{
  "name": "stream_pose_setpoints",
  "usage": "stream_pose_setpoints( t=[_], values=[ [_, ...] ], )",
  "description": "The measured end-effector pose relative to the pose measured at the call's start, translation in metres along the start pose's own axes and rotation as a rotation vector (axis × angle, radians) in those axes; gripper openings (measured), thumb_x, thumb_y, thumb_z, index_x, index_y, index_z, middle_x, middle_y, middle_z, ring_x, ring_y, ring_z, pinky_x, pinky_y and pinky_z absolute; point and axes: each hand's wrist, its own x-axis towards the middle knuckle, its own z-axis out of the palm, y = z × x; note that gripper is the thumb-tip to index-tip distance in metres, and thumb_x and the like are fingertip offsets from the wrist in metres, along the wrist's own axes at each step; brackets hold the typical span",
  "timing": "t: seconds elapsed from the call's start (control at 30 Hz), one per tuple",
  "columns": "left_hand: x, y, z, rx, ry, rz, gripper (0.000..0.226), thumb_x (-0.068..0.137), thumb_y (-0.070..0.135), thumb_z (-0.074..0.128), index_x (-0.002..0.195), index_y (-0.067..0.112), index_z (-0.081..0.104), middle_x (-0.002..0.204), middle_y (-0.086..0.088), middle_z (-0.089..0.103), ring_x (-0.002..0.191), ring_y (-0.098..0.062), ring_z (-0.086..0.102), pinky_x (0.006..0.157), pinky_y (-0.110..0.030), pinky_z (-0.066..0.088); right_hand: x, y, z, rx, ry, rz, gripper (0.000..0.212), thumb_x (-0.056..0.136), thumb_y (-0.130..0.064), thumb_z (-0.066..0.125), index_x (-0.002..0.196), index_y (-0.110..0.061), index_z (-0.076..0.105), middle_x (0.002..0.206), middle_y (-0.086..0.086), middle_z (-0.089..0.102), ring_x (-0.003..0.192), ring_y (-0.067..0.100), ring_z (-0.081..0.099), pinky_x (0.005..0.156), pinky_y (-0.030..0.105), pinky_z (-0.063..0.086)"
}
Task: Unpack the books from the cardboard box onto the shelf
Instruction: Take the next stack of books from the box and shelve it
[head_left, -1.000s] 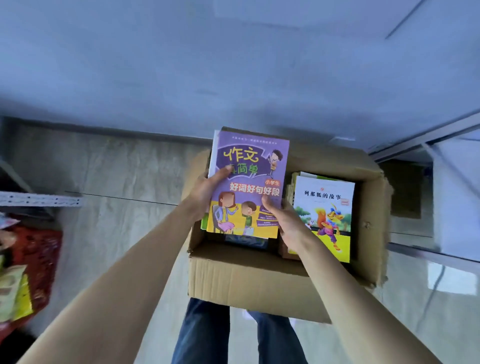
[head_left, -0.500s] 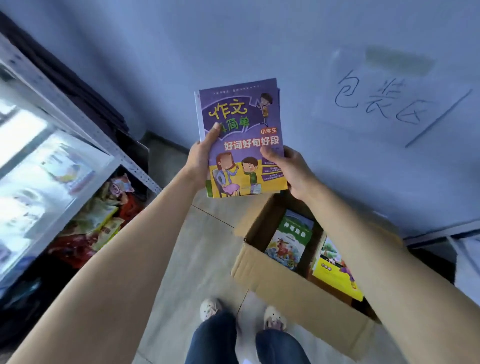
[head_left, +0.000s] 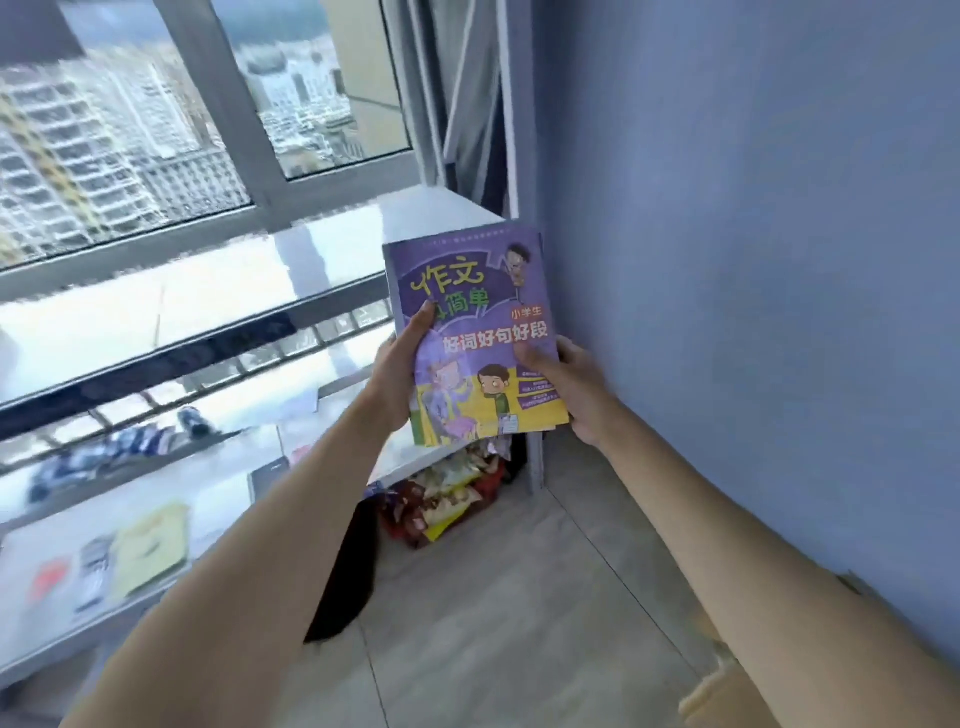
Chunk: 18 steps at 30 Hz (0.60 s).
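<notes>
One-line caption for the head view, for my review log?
Both hands, left and right, hold purple books above the floor, beside the shelf.

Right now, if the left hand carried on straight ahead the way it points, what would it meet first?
Apart from the purple book it grips together with the right hand, the left hand points up and forward; the white shelf top by the window looks first in line, though depth is unclear.
</notes>
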Motion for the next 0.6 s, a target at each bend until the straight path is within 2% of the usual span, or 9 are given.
stream_pose_setpoints(
  t=[0.17,0.27,0.4,0.53,0.6],
  values=[
    [-0.054,0.057,-0.137,-0.029,0.09,0.099,0.077,0.082,0.053,0.054,0.138,-0.001,0.053,0.137,-0.03,0.054,0.128,-0.046,0.05,0.113,-0.057,0.035,0.021,-0.003,0.155,-0.003,-0.155,-0.022,0.017,0.083,-0.025,0.073,0.098,-0.019,0.071,0.11,0.022,0.072,0.095,0.037,0.068,0.087,0.053,0.054],
    [-0.081,0.085,-0.204,-0.005,0.19,0.15,0.08,0.076,0.052,0.059,0.136,-0.002,0.054,0.136,-0.032,0.054,0.128,-0.049,0.05,0.112,-0.058,0.035,0.033,-0.003,0.233,-0.02,-0.224,-0.02,0.032,0.078,-0.028,0.076,0.105,-0.01,0.069,0.11,0.025,0.071,0.092,0.035,0.067,0.086,0.054,0.053],
    [-0.103,0.11,-0.292,-0.004,0.277,0.217,0.076,0.079,0.052,0.06,0.135,0.002,0.056,0.13,-0.027,0.061,0.118,-0.043,0.06,0.102,-0.053,0.048,0.059,0.002,0.328,-0.03,-0.333,-0.026,0.054,0.072,-0.033,0.076,0.114,-0.003,0.064,0.114,0.029,0.068,0.094,0.041,0.066,0.09,0.062,0.051],
    [-0.1,0.126,-0.371,-0.037,0.299,0.234,0.073,0.079,0.048,0.061,0.134,-0.001,0.055,0.118,-0.023,0.069,0.091,-0.03,0.073,0.079,-0.038,0.061,0.096,0.023,0.403,-0.074,-0.448,-0.041,0.043,0.088,-0.026,0.066,0.121,-0.001,0.058,0.117,0.029,0.067,0.1,0.046,0.066,0.092,0.063,0.051],
    [-0.09,0.135,-0.412,-0.042,0.322,0.228,0.07,0.079,0.048,0.061,0.133,0.003,0.057,0.113,-0.018,0.073,0.089,-0.027,0.074,0.079,-0.039,0.061,0.121,0.034,0.437,-0.083,-0.494,-0.039,0.045,0.091,-0.023,0.062,0.128,0.001,0.05,0.121,0.03,0.064,0.107,0.051,0.063,0.093,0.064,0.049]
  ],
)
